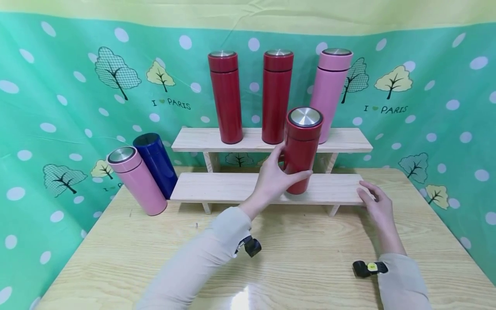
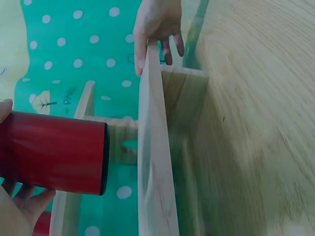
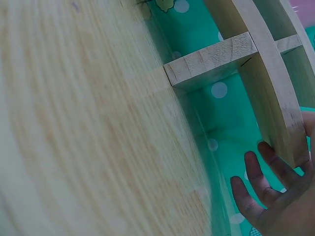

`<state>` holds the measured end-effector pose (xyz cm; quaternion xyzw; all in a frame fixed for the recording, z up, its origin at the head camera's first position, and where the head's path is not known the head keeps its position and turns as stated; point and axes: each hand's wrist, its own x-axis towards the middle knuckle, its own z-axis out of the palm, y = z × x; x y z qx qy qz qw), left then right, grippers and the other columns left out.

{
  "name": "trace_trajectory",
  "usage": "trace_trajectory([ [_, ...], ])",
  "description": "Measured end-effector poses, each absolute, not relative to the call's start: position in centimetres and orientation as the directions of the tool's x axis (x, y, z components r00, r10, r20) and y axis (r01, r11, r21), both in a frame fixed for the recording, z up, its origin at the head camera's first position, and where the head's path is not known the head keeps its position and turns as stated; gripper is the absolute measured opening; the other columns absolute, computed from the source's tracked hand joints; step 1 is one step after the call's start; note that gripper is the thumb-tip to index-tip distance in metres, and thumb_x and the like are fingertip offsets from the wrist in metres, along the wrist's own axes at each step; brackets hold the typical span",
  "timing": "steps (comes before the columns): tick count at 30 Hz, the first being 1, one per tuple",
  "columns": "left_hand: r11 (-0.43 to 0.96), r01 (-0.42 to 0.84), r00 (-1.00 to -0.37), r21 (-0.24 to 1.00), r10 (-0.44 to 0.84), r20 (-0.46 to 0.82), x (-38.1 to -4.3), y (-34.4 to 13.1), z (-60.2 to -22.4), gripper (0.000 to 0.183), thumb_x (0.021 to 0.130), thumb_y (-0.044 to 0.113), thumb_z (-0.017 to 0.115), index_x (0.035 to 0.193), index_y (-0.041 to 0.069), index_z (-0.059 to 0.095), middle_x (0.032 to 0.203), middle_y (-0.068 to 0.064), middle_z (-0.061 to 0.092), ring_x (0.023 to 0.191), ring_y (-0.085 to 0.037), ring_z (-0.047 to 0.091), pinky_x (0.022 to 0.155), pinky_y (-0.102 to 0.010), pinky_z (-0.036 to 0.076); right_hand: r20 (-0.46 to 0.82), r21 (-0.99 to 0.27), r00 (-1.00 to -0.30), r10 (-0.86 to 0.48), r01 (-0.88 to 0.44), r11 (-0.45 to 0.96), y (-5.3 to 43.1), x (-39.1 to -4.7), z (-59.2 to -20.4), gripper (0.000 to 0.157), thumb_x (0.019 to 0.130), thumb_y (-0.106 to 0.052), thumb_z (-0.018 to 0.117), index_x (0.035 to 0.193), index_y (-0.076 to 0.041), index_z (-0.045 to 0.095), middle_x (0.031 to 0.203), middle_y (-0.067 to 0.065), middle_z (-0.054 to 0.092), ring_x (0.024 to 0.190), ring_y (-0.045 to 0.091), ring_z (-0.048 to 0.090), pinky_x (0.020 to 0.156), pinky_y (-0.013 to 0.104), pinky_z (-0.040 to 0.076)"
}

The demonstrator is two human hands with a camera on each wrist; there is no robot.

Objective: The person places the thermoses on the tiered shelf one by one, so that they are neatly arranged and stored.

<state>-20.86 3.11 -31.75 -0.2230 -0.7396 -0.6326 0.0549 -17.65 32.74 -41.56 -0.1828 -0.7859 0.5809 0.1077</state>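
My left hand grips a red thermos bottle with a silver lid, fingers and thumb around its lower body. In the left wrist view, a gap shows between the bottle's base and the lower wooden shelf, so it is held just above the board. My right hand holds the right end of that lower shelf. Its thumb lies on one face of the board and fingers on the other; in the right wrist view the remaining fingers spread below the board.
On the upper shelf stand two red bottles and a pink bottle. Left of the shelves, a pink bottle and a blue bottle stand on the wooden table. A green dotted cloth hangs behind.
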Motion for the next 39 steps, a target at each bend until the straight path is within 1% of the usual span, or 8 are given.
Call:
trace_trajectory([
  [4, 0.08, 0.393, -0.89, 0.916, 0.283, 0.357, -21.0, 4.2, -31.8, 0.071, 0.078, 0.027, 0.087, 0.137, 0.026, 0.047, 0.123, 0.01, 0.058, 0.113, -0.007, 0.055, 0.091, -0.026, 0.052, -0.044, -0.955, -0.911, 0.41, 0.159, 0.249, 32.7, -17.8, -41.7, 0.052, 0.099, -0.038, 0.06, 0.145, -0.016, 0.052, 0.155, 0.016, 0.034, 0.119, 0.016, 0.046, 0.074, 0.009, 0.047],
  [12, 0.06, 0.377, -0.888, 0.924, 0.306, 0.343, -21.3, 6.3, -31.8, 0.073, 0.078, 0.027, 0.087, 0.139, 0.026, 0.047, 0.124, 0.012, 0.057, 0.112, -0.004, 0.055, 0.09, -0.025, 0.051, -0.048, -0.953, -0.911, 0.409, 0.165, 0.256, 32.4, -17.9, -41.6, 0.052, 0.099, -0.038, 0.059, 0.145, -0.016, 0.052, 0.156, 0.016, 0.034, 0.118, 0.015, 0.046, 0.073, 0.01, 0.047],
  [19, 0.085, 0.366, -0.894, 0.927, 0.31, 0.325, -21.5, 7.9, -32.3, 0.075, 0.078, 0.029, 0.087, 0.14, 0.028, 0.045, 0.125, 0.013, 0.057, 0.112, -0.003, 0.055, 0.09, -0.024, 0.051, -0.042, -0.952, -0.912, 0.409, 0.161, 0.261, 32.4, -18.0, -41.8, 0.052, 0.099, -0.039, 0.059, 0.145, -0.015, 0.052, 0.156, 0.015, 0.034, 0.115, 0.012, 0.047, 0.073, 0.011, 0.047],
  [26, 0.093, 0.358, -0.898, 0.929, 0.309, 0.315, -21.9, 9.2, -33.0, 0.075, 0.079, 0.029, 0.086, 0.141, 0.027, 0.044, 0.124, 0.012, 0.057, 0.11, -0.002, 0.055, 0.089, -0.024, 0.051, -0.024, -0.957, -0.915, 0.403, 0.137, 0.254, 32.4, -18.0, -41.9, 0.051, 0.098, -0.038, 0.061, 0.143, -0.015, 0.054, 0.153, 0.016, 0.036, 0.106, 0.003, 0.048, 0.073, 0.01, 0.048],
  [29, 0.116, 0.361, -0.899, 0.925, 0.305, 0.313, -22.0, 9.6, -33.3, 0.075, 0.079, 0.029, 0.086, 0.141, 0.026, 0.044, 0.124, 0.012, 0.057, 0.11, -0.002, 0.055, 0.089, -0.023, 0.05, -0.03, -0.958, -0.912, 0.408, 0.143, 0.249, 32.4, -17.9, -41.8, 0.051, 0.098, -0.039, 0.061, 0.143, -0.017, 0.054, 0.154, 0.016, 0.036, 0.108, 0.007, 0.05, 0.073, 0.01, 0.048],
  [34, 0.133, 0.363, -0.901, 0.922, 0.302, 0.311, -22.1, 10.2, -33.7, 0.075, 0.08, 0.027, 0.086, 0.141, 0.025, 0.044, 0.124, 0.011, 0.057, 0.11, -0.002, 0.055, 0.09, -0.022, 0.05, -0.031, -0.947, -0.91, 0.414, 0.159, 0.279, 32.6, -17.7, -41.6, 0.054, 0.097, -0.044, 0.06, 0.144, -0.018, 0.053, 0.156, 0.017, 0.034, 0.124, 0.021, 0.046, 0.077, 0.007, 0.044],
  [36, 0.134, 0.36, -0.902, 0.923, 0.304, 0.308, -22.1, 10.4, -33.7, 0.075, 0.08, 0.027, 0.085, 0.142, 0.025, 0.043, 0.125, 0.011, 0.057, 0.11, -0.002, 0.055, 0.09, -0.022, 0.05, -0.03, -0.945, -0.91, 0.412, 0.16, 0.286, 32.7, -17.7, -41.6, 0.055, 0.098, -0.045, 0.059, 0.145, -0.017, 0.052, 0.156, 0.017, 0.034, 0.126, 0.024, 0.045, 0.076, 0.007, 0.044],
  [39, 0.145, 0.357, -0.903, 0.923, 0.307, 0.301, -22.1, 10.7, -33.8, 0.076, 0.08, 0.027, 0.086, 0.143, 0.025, 0.042, 0.126, 0.011, 0.057, 0.111, -0.002, 0.055, 0.09, -0.022, 0.05, -0.032, -0.943, -0.912, 0.41, 0.163, 0.289, 32.8, -17.6, -41.6, 0.056, 0.098, -0.045, 0.059, 0.145, -0.017, 0.052, 0.156, 0.018, 0.033, 0.124, 0.023, 0.045, 0.074, 0.007, 0.045],
])
